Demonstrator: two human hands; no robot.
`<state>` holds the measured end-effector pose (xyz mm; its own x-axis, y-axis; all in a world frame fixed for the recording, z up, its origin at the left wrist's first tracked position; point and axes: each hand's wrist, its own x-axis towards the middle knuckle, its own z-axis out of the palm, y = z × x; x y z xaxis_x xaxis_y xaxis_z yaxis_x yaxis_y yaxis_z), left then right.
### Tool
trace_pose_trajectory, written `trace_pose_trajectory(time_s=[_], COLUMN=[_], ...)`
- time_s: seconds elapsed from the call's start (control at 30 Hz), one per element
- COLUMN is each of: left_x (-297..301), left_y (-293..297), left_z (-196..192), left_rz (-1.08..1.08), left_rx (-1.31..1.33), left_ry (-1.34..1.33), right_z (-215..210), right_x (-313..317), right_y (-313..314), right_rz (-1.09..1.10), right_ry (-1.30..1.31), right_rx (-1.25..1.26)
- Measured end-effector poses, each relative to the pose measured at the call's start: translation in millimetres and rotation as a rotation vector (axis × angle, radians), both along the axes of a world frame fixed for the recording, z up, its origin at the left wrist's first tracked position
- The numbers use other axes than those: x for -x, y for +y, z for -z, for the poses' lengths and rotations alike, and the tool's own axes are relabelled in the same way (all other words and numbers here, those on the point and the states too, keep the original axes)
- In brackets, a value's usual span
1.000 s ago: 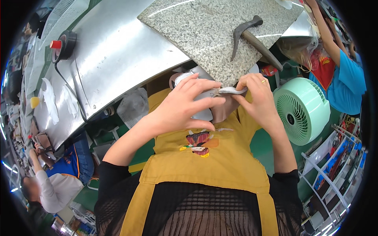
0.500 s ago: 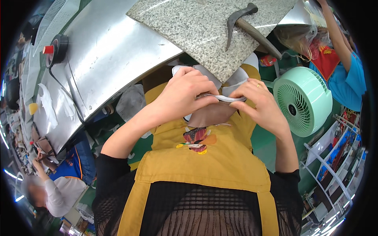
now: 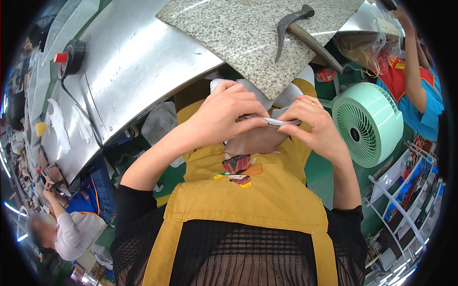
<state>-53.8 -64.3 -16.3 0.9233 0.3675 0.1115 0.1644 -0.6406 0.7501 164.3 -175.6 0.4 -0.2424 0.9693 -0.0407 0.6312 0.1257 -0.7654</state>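
My left hand (image 3: 231, 107) and my right hand (image 3: 312, 125) pinch a brown leather-like piece with a white edge (image 3: 255, 141) above my lap. Its pale rim is folded between the fingertips of both hands, which are a short way apart. The brown part hangs below the rim, over my mustard apron (image 3: 248, 205). White and grey material shows behind the fingers; how it joins the piece is hidden. Just beyond my hands juts the corner of a speckled stone slab (image 3: 229, 45), bearing a hammer (image 3: 310, 39) with a wooden handle and a curved, pointed head.
A metal-topped table (image 3: 143, 52) lies to the left, with a black device with a red knob (image 3: 71, 58) and white scraps (image 3: 58, 125). At right stand a mint-green fan (image 3: 366, 125) and a metal rack (image 3: 400, 209). Co-workers sit at far left and upper right.
My hands keep their pinch on the brown piece, with only slight finger shifts. At upper right, the co-worker's arm has moved a little lower.
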Motion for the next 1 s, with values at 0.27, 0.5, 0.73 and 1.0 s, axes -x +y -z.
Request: trace_pose_trajectory(time_s=[0.27,0.5,0.73,1.0], left_x=[5,-1,19,22], left_y=[5,3,26,19], left_z=[-2,-3,-10,-2], left_rz=[0.005,0.059,0.002,-0.019], left_rx=[0.076,0.236,0.663,0.544], left_ry=[-0.017,-0.031,0.094,-0.021], right_z=[0,-9,14,2], right_x=[-4,2,-17,-6], right_y=[2,5,13,17], right_rz=[-0.002,-0.026,0.02,0.052], right_ry=[0.04,0.15,0.156,0.286], right_rx=[-0.009,0.092,0.062,0.209])
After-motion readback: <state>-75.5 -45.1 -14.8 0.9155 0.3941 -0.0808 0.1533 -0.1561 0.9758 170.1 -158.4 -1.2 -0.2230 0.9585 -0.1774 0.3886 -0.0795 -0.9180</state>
